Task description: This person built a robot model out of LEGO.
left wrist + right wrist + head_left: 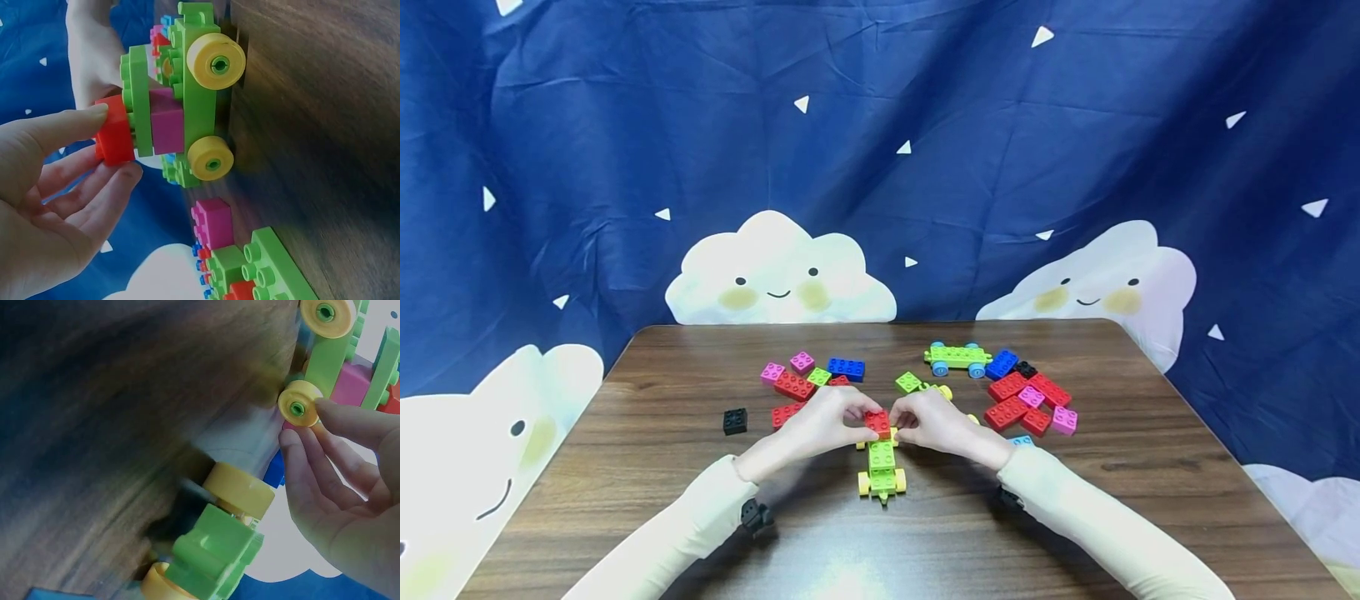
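Note:
A small toy car has a green wheeled base (200, 103) with yellow wheels. On the base sits a magenta brick (167, 122), topped by a green plate (142, 103). My left hand (822, 419) pinches a red brick (877, 423) between thumb and fingertips, at the top of this stack. From the other side, my right hand (934, 419) has its thumb and fingers around a yellow wheel (297, 405) at the far end of the base. The car stands on the table, its near end pointing toward me.
Loose red, pink, green and blue bricks lie in a group behind my left hand, with a black brick (735, 421) to their left. Another pile of bricks (1006, 411) lies at the right. A green base with blue wheels (957, 357) stands at the back of the wooden table (662, 483).

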The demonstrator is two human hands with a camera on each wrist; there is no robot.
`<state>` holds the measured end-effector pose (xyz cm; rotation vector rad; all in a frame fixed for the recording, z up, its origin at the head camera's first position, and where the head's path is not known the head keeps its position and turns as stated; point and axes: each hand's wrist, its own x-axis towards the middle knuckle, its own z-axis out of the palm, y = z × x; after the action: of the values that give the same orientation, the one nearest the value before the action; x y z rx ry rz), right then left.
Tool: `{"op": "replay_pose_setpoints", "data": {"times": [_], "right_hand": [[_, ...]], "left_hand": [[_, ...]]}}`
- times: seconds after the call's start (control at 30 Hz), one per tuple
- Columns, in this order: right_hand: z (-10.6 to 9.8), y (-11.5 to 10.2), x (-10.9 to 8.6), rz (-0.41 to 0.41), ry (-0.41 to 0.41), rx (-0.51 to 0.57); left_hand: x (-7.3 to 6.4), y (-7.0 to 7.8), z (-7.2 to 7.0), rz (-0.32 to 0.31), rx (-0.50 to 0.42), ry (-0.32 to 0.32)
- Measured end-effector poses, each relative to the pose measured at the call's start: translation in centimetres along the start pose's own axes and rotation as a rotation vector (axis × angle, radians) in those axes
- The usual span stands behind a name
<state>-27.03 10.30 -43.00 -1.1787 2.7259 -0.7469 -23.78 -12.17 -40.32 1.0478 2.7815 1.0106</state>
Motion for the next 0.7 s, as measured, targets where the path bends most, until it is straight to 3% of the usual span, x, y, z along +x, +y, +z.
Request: {"op": "replay_pose_setpoints", "data": {"times": [0.5, 0.7], "right_hand": [[0.07, -0.09, -0.25, 0.012, 0.016, -0.012], [0.17, -0.19, -0.35, 0.014, 0.020, -0.008]], "left_hand": [[0.07, 0.51, 0.33, -0.008, 0.062, 0.027], [-0.12, 0.67, 0.53, 0.027, 0.112, 0.054]]}}
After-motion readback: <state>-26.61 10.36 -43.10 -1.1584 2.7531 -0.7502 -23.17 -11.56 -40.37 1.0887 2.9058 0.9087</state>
